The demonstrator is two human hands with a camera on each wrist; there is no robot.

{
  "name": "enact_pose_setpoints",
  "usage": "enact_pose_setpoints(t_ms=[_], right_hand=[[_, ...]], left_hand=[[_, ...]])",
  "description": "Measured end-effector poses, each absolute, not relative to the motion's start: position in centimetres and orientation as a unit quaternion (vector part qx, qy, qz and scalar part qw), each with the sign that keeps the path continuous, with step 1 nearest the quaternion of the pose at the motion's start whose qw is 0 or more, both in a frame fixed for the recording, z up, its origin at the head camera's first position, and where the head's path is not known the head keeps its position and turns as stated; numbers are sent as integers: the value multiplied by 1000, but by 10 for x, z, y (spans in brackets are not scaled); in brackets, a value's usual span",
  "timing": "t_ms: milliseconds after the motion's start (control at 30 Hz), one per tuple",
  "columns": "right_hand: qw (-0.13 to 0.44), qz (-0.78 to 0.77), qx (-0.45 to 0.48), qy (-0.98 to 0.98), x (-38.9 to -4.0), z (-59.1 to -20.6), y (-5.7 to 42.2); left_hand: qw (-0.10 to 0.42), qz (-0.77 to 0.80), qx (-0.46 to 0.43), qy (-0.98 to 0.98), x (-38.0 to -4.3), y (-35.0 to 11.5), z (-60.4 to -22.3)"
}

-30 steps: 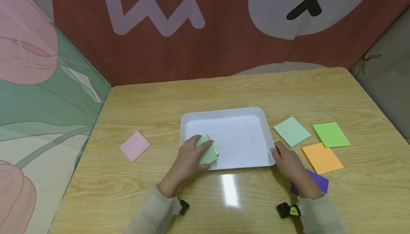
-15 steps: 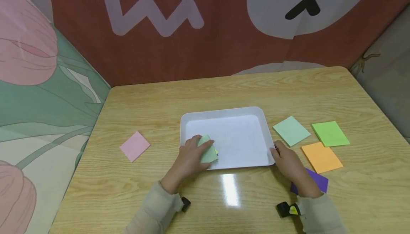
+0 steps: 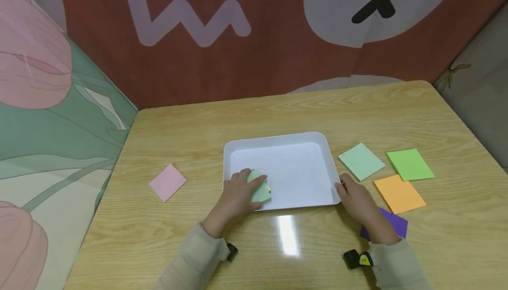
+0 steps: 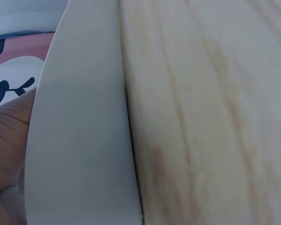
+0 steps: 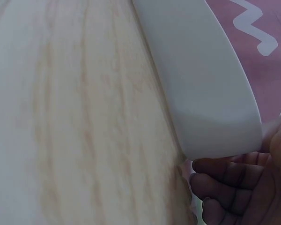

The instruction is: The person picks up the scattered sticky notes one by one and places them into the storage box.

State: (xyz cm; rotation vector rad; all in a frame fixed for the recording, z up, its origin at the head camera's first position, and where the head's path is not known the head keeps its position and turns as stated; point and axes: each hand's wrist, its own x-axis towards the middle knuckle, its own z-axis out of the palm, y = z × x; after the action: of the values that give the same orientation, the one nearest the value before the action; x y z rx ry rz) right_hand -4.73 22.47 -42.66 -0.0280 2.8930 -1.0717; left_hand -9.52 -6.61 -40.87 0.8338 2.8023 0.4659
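A white rectangular tray (image 3: 293, 171) rests on the wooden table. At its front left corner my left hand (image 3: 238, 195) holds a mint-green sticky note pad (image 3: 259, 193), thumb and fingers at the edges. A yellow bit with a dark edge (image 3: 268, 189) peeks out from under that pad. My right hand (image 3: 355, 199) pinches the tray's rim near the front right corner, and the right wrist view shows its curled fingers (image 5: 225, 190) by the tray wall (image 5: 210, 93). In the left wrist view the tray's outer side (image 4: 84, 117) hides most of the left hand (image 4: 9, 145).
Right of the tray lie a pale green paper square (image 3: 361, 162), a bright green one (image 3: 410, 164) overlapping an orange one (image 3: 399, 194), and a purple one (image 3: 393, 223) partly under the right forearm. A pink square (image 3: 168, 182) lies to the left. A printed wall (image 3: 278, 69) stands behind the table.
My left hand and the mint-green sticky note pad have shifted slightly right and down inside the tray. The right hand keeps its grip on the rim.
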Motion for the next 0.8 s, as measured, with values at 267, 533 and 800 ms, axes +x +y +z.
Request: enact_pose_setpoints(t_ms=[267,533,800], right_hand=[[32,-347,-8,937,-47,-426,225],[34,-347,-5,937,-47,-425,225],[38,-349,-3,936,-47,-427,225]], left_hand=[[103,141,277,945,-95,-66,-409],[121,130,273,946,-95,-65,-408],[127,121,275,945,-96,-65,-407]])
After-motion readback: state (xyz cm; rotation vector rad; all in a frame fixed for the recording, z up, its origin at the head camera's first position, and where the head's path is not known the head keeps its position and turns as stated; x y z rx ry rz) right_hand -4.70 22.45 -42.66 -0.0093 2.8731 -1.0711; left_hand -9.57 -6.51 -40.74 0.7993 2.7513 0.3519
